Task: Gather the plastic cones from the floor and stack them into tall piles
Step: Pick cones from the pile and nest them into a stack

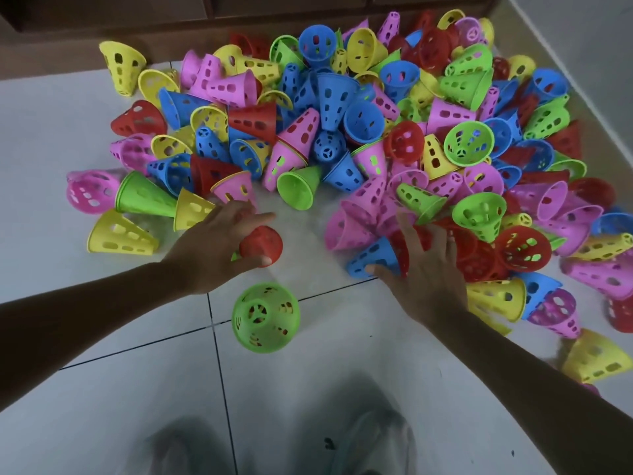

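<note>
- Left hand (219, 241) has its grip closed round a red cone (262, 246).
- Right hand (424, 269) lies flat, fingers spread on the cone heap (342, 125) on the tiled floor (308, 389).
- A green cone (265, 317) stands alone between the arms.

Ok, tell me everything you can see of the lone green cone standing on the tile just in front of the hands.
The green cone stands by itself, wide rim down on the white tiled floor, narrow end up toward the camera. It looks like glossy, bright green moulded plastic. Its wall is pierced with rows of rounded rectangular holes, and the small closed top has a spoked, wheel-like cutout. It looks intact. Nothing touches it but the floor: it sits apart from the big pile, just below the left hand, which grips a red cone.
</note>
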A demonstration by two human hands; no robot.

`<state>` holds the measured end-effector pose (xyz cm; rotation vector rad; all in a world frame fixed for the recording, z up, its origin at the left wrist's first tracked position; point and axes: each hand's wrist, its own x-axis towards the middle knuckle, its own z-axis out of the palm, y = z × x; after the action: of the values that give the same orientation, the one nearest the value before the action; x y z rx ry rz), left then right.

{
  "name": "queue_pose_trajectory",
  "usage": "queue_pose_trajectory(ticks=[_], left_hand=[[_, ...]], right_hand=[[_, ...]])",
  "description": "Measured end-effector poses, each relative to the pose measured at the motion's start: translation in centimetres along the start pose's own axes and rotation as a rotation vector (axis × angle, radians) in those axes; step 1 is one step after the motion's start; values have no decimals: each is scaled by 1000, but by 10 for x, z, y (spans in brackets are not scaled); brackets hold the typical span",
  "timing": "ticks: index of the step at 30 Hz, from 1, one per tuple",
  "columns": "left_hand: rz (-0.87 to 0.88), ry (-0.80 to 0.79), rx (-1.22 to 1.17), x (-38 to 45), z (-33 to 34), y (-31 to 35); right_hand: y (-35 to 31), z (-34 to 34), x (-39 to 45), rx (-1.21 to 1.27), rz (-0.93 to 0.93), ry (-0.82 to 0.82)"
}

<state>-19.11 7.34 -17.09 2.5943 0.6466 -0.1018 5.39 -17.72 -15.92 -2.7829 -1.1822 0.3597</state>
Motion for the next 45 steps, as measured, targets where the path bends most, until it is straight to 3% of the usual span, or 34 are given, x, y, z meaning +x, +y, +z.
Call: queue_pose_trajectory(ticks=[5,11,20,30,37,45], left_hand=[[-11,3,-13,5,4,-3],[-10,2,-75,4,6,-6],[-42,136,-288,-6,-7,-5],[-20,213,-507,-7,-38,30],[-49,259,-658,-37,-108,47],[-10,158,-586,-70,-135,68]], right_hand=[[-14,-11,24,-49,-17,-21],[-23,-22,50,-2,53,-174],[-23,-24,45,225,17,-81],[-25,-22,30,380,44,-106],[-38,-24,23,325,45,-151],[-54,-29,19,183,-1,-177]])
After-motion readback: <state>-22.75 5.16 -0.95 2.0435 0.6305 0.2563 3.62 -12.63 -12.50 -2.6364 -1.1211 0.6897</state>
